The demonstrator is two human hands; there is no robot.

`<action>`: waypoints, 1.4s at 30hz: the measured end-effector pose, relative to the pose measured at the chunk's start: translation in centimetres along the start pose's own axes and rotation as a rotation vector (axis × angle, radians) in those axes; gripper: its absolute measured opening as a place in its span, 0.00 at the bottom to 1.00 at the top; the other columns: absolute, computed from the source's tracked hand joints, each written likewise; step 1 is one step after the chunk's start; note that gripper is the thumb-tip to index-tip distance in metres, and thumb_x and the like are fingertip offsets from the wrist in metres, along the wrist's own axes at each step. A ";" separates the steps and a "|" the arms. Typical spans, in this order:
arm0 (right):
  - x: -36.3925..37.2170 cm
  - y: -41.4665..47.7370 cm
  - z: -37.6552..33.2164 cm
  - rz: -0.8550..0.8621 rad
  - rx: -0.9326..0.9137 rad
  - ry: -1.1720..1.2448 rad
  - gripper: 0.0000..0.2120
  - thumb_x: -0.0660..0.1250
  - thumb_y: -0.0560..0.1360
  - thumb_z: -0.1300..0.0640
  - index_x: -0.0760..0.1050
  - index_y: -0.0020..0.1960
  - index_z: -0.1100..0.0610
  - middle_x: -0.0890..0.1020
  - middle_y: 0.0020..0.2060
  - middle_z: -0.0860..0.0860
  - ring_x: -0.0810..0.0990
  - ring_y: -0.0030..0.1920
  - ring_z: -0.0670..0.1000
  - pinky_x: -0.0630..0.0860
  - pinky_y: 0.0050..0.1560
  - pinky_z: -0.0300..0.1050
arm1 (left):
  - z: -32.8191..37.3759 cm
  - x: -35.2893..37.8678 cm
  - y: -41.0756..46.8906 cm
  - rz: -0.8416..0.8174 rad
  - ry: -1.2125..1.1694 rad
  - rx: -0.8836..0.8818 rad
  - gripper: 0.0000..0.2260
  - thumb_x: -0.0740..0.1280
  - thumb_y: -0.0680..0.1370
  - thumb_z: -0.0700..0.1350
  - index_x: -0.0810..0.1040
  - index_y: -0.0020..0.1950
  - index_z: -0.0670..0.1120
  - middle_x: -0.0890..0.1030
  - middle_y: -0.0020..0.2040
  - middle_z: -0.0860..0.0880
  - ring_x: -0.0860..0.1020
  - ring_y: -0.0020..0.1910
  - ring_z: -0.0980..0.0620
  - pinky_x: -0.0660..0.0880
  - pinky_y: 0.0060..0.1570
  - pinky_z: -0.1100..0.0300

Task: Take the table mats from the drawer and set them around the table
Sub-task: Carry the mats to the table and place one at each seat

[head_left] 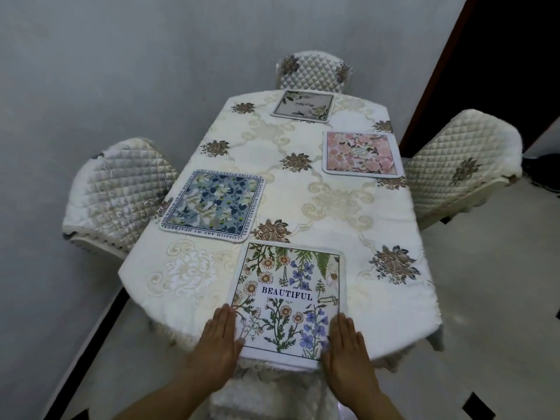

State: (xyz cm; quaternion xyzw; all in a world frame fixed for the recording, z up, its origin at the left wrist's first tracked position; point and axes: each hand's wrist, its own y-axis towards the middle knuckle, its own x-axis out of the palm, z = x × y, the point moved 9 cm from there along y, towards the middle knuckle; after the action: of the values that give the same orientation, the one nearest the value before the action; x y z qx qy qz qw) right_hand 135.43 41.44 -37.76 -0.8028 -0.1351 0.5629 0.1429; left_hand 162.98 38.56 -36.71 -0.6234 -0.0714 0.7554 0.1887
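Fingers (225,319) flat and extended on both hands, gripping nothing, pressed against the side edges of the "BEAUTIFUL" mat (288,301) at 6 o'clock on the desk (327,207). Left hand (216,344) at 7, right hand (348,350) at 5. Blue mat (212,204) at 9, lettered "BLOSSOM ARE MY HEARTBREAK".

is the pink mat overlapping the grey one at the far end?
No, the pink mat lies apart from the grey mat, with bare tablecloth between them.

**What we cannot see**

Our forearms run off the bottom edge. The left hand (217,344) and right hand (348,353) cover the near mat's (288,301) lower corners. The far mat's (304,105) script is too small to read.
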 end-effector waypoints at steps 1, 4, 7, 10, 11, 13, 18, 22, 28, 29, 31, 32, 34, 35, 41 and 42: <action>-0.1 -0.9 -0.1 -0.030 0.006 -0.022 0.46 0.23 0.70 0.34 0.43 0.79 0.59 0.42 0.78 0.57 0.43 0.78 0.58 0.40 0.73 0.51 | 0.3 0.1 -1.0 -0.035 0.028 -0.026 0.39 0.30 0.73 0.65 0.38 0.77 0.41 0.34 0.75 0.44 0.39 0.77 0.44 0.37 0.72 0.55; -1.8 -2.7 -1.0 -0.134 0.018 -0.098 0.42 0.27 0.73 0.36 0.46 0.79 0.60 0.46 0.79 0.57 0.45 0.78 0.58 0.44 0.76 0.57 | 0.9 -0.7 -2.7 -0.115 0.125 -0.092 0.33 0.45 0.80 0.61 0.45 0.78 0.40 0.44 0.79 0.39 0.47 0.77 0.40 0.45 0.75 0.50; -5.1 -4.7 -2.3 -0.180 0.026 -0.115 0.26 0.50 0.79 0.46 0.62 0.73 0.58 0.67 0.72 0.58 0.66 0.71 0.58 0.62 0.71 0.56 | 3.4 -4.5 -4.6 -0.068 0.179 -0.030 0.25 0.58 0.78 0.55 0.64 0.70 0.43 0.67 0.71 0.40 0.66 0.69 0.41 0.66 0.66 0.48; -9.1 -8.1 -4.6 -0.081 0.008 -0.112 0.21 0.59 0.74 0.46 0.71 0.63 0.54 0.76 0.59 0.55 0.77 0.57 0.57 0.74 0.56 0.49 | 5.8 -9.3 -8.1 0.055 0.195 0.024 0.16 0.58 0.78 0.53 0.71 0.60 0.46 0.77 0.58 0.44 0.74 0.56 0.43 0.72 0.53 0.50; -10.2 -9.4 -5.5 -0.049 0.000 -0.112 0.19 0.60 0.74 0.46 0.72 0.61 0.54 0.77 0.57 0.55 0.77 0.55 0.57 0.74 0.53 0.48 | 6.5 -10.7 -9.4 0.093 0.201 0.041 0.15 0.58 0.78 0.53 0.72 0.59 0.46 0.77 0.56 0.44 0.75 0.55 0.44 0.72 0.51 0.51; -11.6 -11.8 -7.2 0.018 -0.017 -0.116 0.17 0.61 0.74 0.47 0.72 0.58 0.55 0.77 0.54 0.55 0.78 0.53 0.57 0.74 0.49 0.46 | 6.9 -12.6 -11.8 0.158 0.193 0.068 0.15 0.59 0.78 0.53 0.72 0.59 0.46 0.78 0.55 0.44 0.75 0.54 0.44 0.72 0.50 0.51; -13.4 -18.7 -11.3 0.171 -0.064 -0.136 0.11 0.61 0.72 0.48 0.71 0.49 0.54 0.76 0.45 0.54 0.79 0.48 0.57 0.72 0.43 0.45 | 6.8 -16.6 -18.3 0.262 0.166 0.136 0.15 0.59 0.77 0.54 0.70 0.58 0.46 0.77 0.53 0.45 0.75 0.52 0.45 0.72 0.48 0.51; -13.5 -24.5 -14.6 0.240 -0.095 -0.136 0.08 0.61 0.72 0.49 0.66 0.43 0.53 0.69 0.37 0.50 0.72 0.40 0.55 0.66 0.38 0.44 | 5.9 -18.3 -24.2 0.324 0.171 0.195 0.16 0.59 0.76 0.54 0.70 0.59 0.46 0.77 0.53 0.44 0.75 0.51 0.44 0.71 0.46 0.51; -12.9 -32.5 -17.3 0.322 -0.068 -0.165 0.08 0.61 0.71 0.48 0.69 0.45 0.52 0.74 0.40 0.52 0.73 0.40 0.54 0.68 0.38 0.45 | 5.2 -18.0 -31.8 0.315 0.229 0.239 0.15 0.58 0.77 0.52 0.71 0.57 0.43 0.77 0.53 0.41 0.75 0.52 0.41 0.71 0.47 0.50; -12.8 -33.6 -17.6 0.330 -0.072 -0.158 0.08 0.61 0.71 0.48 0.68 0.44 0.52 0.73 0.39 0.52 0.73 0.39 0.54 0.68 0.38 0.44 | 5.3 -18.0 -32.8 0.318 0.244 0.248 0.15 0.58 0.77 0.51 0.71 0.57 0.43 0.78 0.53 0.41 0.76 0.52 0.41 0.71 0.48 0.49; -12.8 -35.7 -17.9 0.352 -0.082 -0.168 0.08 0.61 0.70 0.49 0.68 0.43 0.52 0.73 0.38 0.51 0.72 0.38 0.54 0.68 0.37 0.44 | 5.6 -17.9 -34.6 0.322 0.261 0.253 0.15 0.58 0.77 0.52 0.71 0.57 0.43 0.78 0.53 0.41 0.76 0.52 0.41 0.71 0.49 0.49; -12.9 -36.4 -17.9 0.363 -0.085 -0.176 0.08 0.61 0.70 0.49 0.69 0.43 0.53 0.74 0.37 0.52 0.73 0.38 0.55 0.68 0.36 0.44 | 5.7 -18.0 -35.4 0.322 0.259 0.249 0.15 0.58 0.77 0.52 0.71 0.57 0.44 0.78 0.53 0.41 0.76 0.52 0.41 0.72 0.50 0.49; -12.9 -37.9 -17.6 0.373 -0.085 -0.181 0.09 0.61 0.70 0.48 0.71 0.43 0.54 0.76 0.38 0.53 0.75 0.38 0.55 0.70 0.35 0.44 | 6.0 -17.9 -36.8 0.313 0.229 0.226 0.15 0.59 0.76 0.53 0.71 0.57 0.45 0.77 0.54 0.42 0.75 0.53 0.42 0.72 0.50 0.50; -13.0 -38.6 -17.4 0.378 -0.088 -0.179 0.09 0.62 0.70 0.48 0.71 0.43 0.53 0.76 0.38 0.53 0.75 0.38 0.55 0.69 0.35 0.44 | 6.3 -17.9 -37.6 0.312 0.213 0.209 0.15 0.60 0.76 0.53 0.71 0.57 0.45 0.77 0.54 0.43 0.75 0.53 0.43 0.72 0.50 0.50; -13.3 -41.8 -15.1 0.362 -0.141 -0.127 0.06 0.62 0.70 0.50 0.70 0.43 0.52 0.74 0.36 0.50 0.73 0.36 0.54 0.67 0.31 0.43 | 8.8 -16.7 -41.1 0.304 0.188 0.122 0.15 0.60 0.76 0.54 0.72 0.56 0.46 0.77 0.56 0.42 0.74 0.56 0.42 0.72 0.50 0.50; -13.3 -42.3 -14.7 0.352 -0.152 -0.118 0.05 0.62 0.70 0.50 0.68 0.42 0.51 0.73 0.34 0.50 0.73 0.35 0.54 0.67 0.30 0.44 | 9.3 -16.4 -41.6 0.300 0.180 0.112 0.14 0.60 0.76 0.54 0.72 0.56 0.46 0.77 0.56 0.43 0.74 0.57 0.42 0.71 0.51 0.50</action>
State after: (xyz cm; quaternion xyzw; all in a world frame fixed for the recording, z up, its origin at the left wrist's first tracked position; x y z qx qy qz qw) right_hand 142.55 74.29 -5.37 -0.7882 -0.0431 0.6133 -0.0270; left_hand 164.58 71.82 -5.41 -0.6806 0.0818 0.7191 0.1139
